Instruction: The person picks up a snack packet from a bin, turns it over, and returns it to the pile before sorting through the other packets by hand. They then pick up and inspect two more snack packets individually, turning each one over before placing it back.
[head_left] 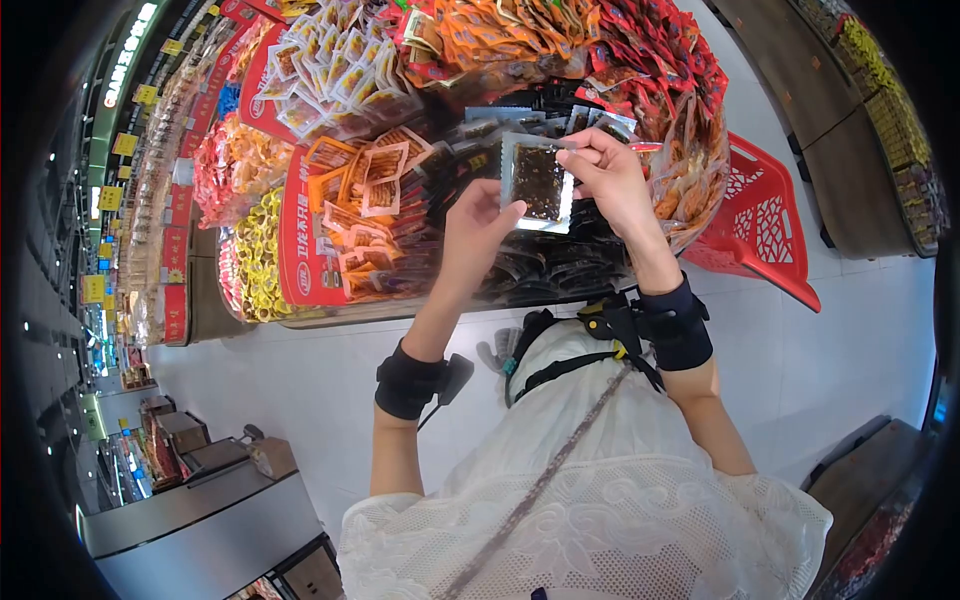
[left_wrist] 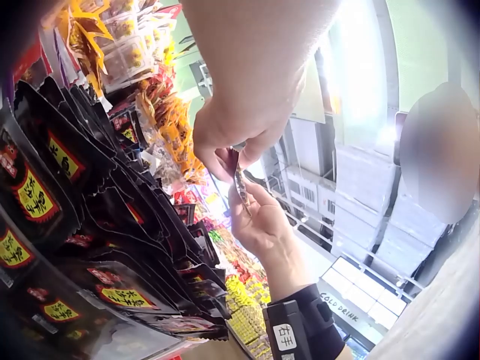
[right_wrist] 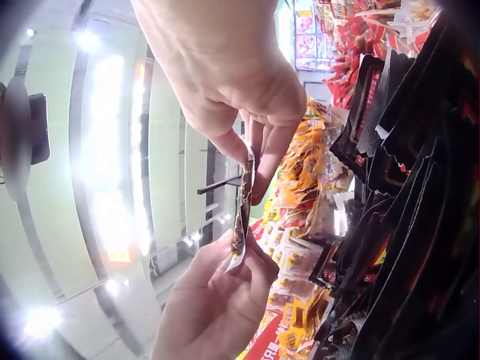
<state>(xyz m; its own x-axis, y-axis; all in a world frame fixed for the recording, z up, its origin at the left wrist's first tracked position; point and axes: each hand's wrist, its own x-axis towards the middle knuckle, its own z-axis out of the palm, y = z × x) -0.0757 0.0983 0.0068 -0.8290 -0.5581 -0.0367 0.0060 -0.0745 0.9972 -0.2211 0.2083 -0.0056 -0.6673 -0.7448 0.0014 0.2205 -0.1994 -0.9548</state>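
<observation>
A small flat snack packet (head_left: 538, 185) with a clear window, dark speckled food inside and a pale edge is held up over the display. My left hand (head_left: 475, 228) pinches its left edge, thumb on the near face. At the opposite upper corner, my right hand (head_left: 608, 180) grips it between thumb and fingers. Seen edge-on in the left wrist view, the thin packet (left_wrist: 239, 184) spans both hands. The right wrist view also shows the packet (right_wrist: 244, 206) from the side, between both hands. Below lie many black snack packets (head_left: 560, 262) in a bin.
Around the bin are heaps of orange packets (head_left: 490, 40), red packets (head_left: 665, 65) and white packets (head_left: 335, 75). A red plastic basket (head_left: 775, 215) hangs out at the right. Red sign panels (head_left: 310, 265) edge the display, and stocked shelves (head_left: 150, 190) line the left.
</observation>
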